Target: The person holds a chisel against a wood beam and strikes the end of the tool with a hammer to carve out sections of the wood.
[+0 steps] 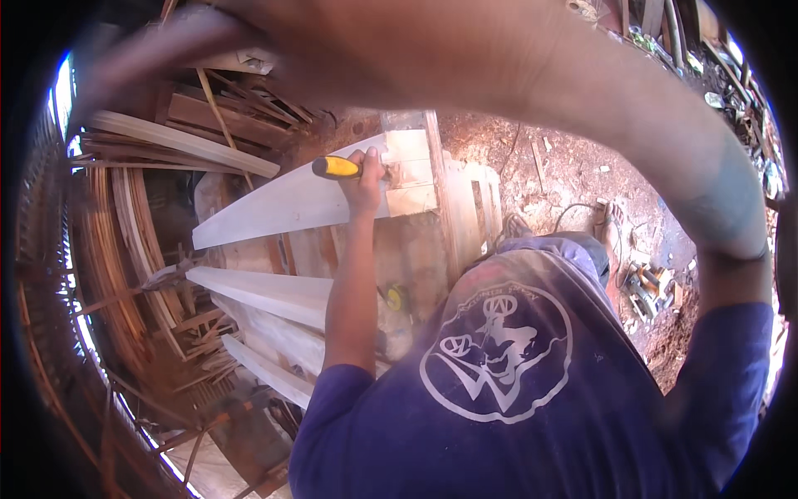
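My left hand (363,179) is closed round a chisel with a yellow and black handle (337,168). The handle sticks out to the left of my fist, and the blade is hidden. This hand rests on the wide end of a pale tapered plank (283,198), beside a lighter end section (409,158) with a dark mark on it. Across the top of the view, very near the camera, passes my raised right arm (582,75). My right hand (349,50) is smeared by motion, and a blurred reddish-brown shape extends from it at upper left. Its fingers cannot be made out.
More tapered planks (266,293) lie nearer, with a yellow tape measure (396,298) beside them. Stacked boards (125,241) and timber offcuts fill the left. Metal tools (651,289) and a dark cord lie on the dusty floor at right, near my feet.
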Tool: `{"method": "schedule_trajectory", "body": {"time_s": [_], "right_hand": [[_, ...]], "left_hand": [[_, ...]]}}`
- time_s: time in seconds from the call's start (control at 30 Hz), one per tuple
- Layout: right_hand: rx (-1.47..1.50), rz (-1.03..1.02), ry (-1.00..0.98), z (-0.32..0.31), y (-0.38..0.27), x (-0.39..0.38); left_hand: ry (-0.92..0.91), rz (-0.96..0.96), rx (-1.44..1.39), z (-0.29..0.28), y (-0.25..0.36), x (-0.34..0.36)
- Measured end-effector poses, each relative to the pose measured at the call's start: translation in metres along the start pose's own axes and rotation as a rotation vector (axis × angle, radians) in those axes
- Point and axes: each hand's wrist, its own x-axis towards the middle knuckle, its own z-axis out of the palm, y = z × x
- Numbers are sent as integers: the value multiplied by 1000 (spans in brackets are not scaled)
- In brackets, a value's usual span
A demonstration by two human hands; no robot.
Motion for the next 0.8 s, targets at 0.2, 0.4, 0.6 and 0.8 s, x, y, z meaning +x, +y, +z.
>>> {"method": "schedule_trajectory", "body": {"time_s": [0.2,0.4,0.6,0.8], "right_hand": [[56,20,87,28,-4,-20],[89,260,-172,16,3,-25],[379,450,36,13,28,-66],[336,610,24,19,40,-95]], "left_hand": [[49,85,34,13,3,-3],[-12,33,79,3,-6,-2],[49,1,282,1,6,-41],[150,44,77,2,11,-44]]}}
